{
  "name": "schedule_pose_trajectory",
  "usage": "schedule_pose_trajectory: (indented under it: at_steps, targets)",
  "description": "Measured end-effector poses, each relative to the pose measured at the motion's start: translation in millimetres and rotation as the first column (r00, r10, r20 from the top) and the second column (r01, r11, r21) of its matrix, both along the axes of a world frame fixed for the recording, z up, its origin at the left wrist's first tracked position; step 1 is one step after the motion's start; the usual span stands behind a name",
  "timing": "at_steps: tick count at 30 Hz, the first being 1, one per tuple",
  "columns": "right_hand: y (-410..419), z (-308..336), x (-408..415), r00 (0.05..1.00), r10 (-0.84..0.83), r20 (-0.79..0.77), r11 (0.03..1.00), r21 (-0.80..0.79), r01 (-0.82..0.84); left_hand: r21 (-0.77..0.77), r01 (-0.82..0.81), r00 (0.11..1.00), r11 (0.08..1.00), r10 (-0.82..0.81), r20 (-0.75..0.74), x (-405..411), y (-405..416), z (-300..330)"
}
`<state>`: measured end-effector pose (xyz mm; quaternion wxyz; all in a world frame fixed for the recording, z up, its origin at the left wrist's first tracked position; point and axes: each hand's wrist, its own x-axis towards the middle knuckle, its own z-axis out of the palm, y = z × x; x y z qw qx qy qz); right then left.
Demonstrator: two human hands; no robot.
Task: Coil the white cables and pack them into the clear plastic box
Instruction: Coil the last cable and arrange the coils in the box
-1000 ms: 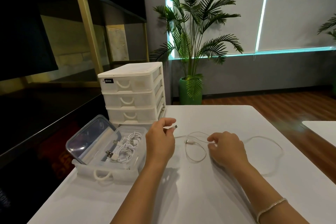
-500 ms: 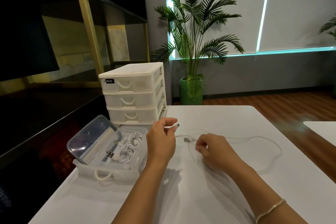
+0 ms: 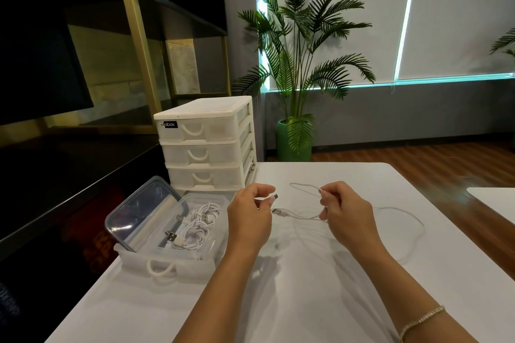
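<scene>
Two hands up over the white table. At eleven o'clock stands the drawer unit, three drawers, all shut. Just in front of it, at nine o'clock, sits the clear box, its lid propped against the left wall, and coiled cables lie inside. Left hand pinches one plug end of the loose cable, thumb and forefinger closed on it. Right hand, at one o'clock from the left, grips the cord further along, with a small loop rising behind it. Slack trails out to three o'clock across the table. Bracelet on the right wrist.
</scene>
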<state>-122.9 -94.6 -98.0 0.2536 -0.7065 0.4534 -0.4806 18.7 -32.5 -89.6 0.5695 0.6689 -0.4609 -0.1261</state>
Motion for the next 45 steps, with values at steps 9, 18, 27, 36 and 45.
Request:
schedule_pose_trajectory:
  at_steps: [9, 18, 27, 36, 45]
  targets:
    - [-4, 4, -3, 0.996, -0.055, 0.07, 0.998, -0.012, 0.056, 0.084, 0.015, 1.0, 0.996, -0.013, -0.021, 0, 1, -4]
    - [-8, 4, -4, 0.985, -0.052, 0.164, 0.997, 0.068, 0.042, 0.228, 0.139, 0.989, 0.964, -0.148, 0.022, -4, 0, -11]
    - [-4, 5, -1, 0.988, -0.041, 0.15, 0.996, 0.09, 0.028, 0.117, 0.124, 0.98, 0.985, -0.141, 0.142, -9, 2, 3]
    - [3, 10, 2, 0.976, 0.004, 0.217, 0.989, 0.142, -0.036, 0.1, 0.16, 0.726, 0.982, -0.185, 0.662, -7, 2, -4]
    - [6, 15, 0, 0.955, 0.095, 0.281, 0.957, 0.238, -0.166, 0.039, 0.353, 0.932, 0.935, -0.355, 0.077, -18, 8, 6]
